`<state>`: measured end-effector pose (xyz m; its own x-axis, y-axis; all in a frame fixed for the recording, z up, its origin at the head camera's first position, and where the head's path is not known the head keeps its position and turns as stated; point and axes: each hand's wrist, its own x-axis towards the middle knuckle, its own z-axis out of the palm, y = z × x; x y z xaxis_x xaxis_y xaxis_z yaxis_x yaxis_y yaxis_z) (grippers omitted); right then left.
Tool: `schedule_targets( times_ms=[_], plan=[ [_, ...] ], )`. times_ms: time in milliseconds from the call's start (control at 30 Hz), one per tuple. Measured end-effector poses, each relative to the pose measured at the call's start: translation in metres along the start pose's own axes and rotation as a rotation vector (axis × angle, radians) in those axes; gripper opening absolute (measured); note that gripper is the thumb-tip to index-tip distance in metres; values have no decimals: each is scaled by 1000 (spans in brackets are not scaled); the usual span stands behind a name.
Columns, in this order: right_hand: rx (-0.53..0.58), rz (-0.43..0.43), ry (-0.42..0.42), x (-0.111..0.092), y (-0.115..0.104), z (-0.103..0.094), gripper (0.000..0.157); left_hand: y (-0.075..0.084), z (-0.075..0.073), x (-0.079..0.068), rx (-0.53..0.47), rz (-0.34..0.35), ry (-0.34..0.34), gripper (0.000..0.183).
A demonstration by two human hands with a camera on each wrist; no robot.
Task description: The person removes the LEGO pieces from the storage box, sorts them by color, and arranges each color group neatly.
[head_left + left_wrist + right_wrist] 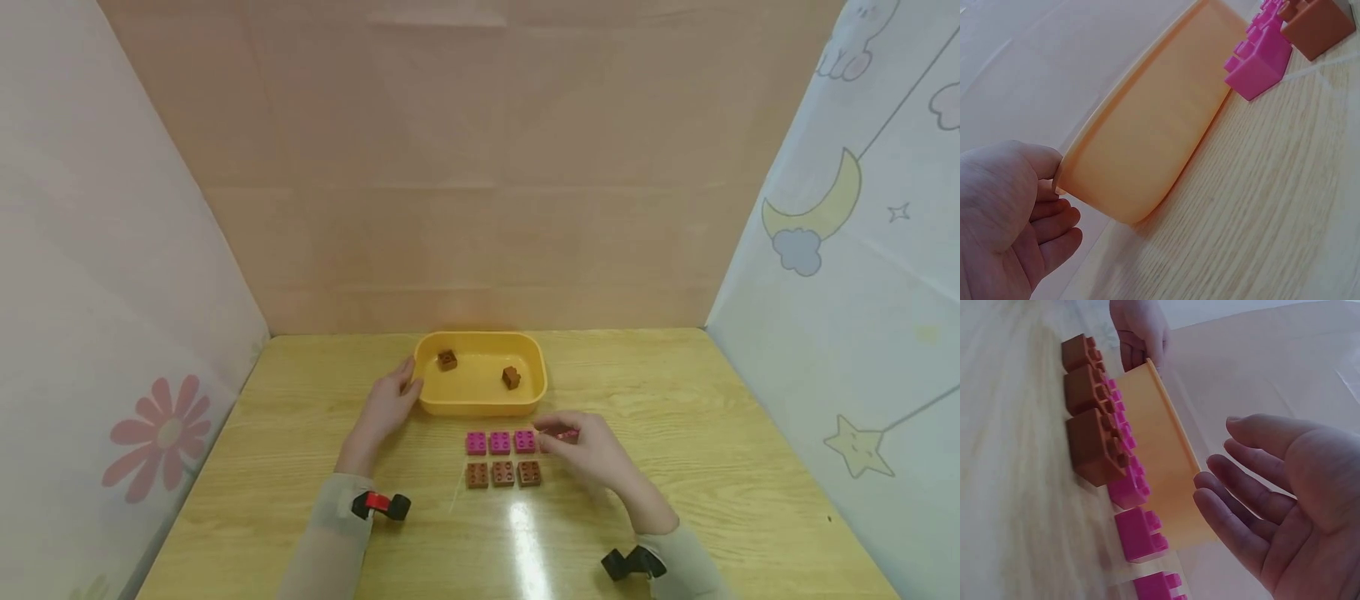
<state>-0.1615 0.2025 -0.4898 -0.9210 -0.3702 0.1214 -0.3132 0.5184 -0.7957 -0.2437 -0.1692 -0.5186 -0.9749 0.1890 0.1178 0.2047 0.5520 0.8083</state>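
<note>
My left hand (388,402) pinches the left end rim of a yellow plastic tub (480,409); in the left wrist view the thumb and fingers of that hand (1010,206) meet at the rim. Two brown toy bricks, one at the left (447,360) and one at the right (512,377), lie inside the tub. In front of it stands a row of pink bricks (500,442), with a row of three brown bricks (503,474) nearer me. Over the right end of the pink row hovers my right hand (588,450), fingers relaxed and holding nothing. A pink brick (1157,587) is partly hidden by it in the head view.
The wooden table (675,417) meets a tan back wall (480,183). Printed cloth walls stand at the left (112,292) and right (862,292). A shiny light reflection lies on the tabletop near me. Black straps with small cameras sit on both wrists.
</note>
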Motion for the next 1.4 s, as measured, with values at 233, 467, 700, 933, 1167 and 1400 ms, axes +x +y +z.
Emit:
schedule_targets(
  times_ms=[233,467,700,933,1167,1400],
  plan=[
    [116,57,-1,10,-4,-6,34,3,1,-2,6,4,-5,59],
    [186,109,5,24,-6,-7,40,5,2,-3,14,-4,-4,58],
    [267,108,4,44,-5,-8,41,3,2,1,13,-3,-3,59],
    [299,104,16,61,-3,-6,45,2,2,2,8,19,0,61],
    [249,84,40,76,-3,0,44,-4,4,2,12,36,10,64],
    [195,89,93,90,-2,6,35,-7,3,4,29,37,3,61]
  ],
)
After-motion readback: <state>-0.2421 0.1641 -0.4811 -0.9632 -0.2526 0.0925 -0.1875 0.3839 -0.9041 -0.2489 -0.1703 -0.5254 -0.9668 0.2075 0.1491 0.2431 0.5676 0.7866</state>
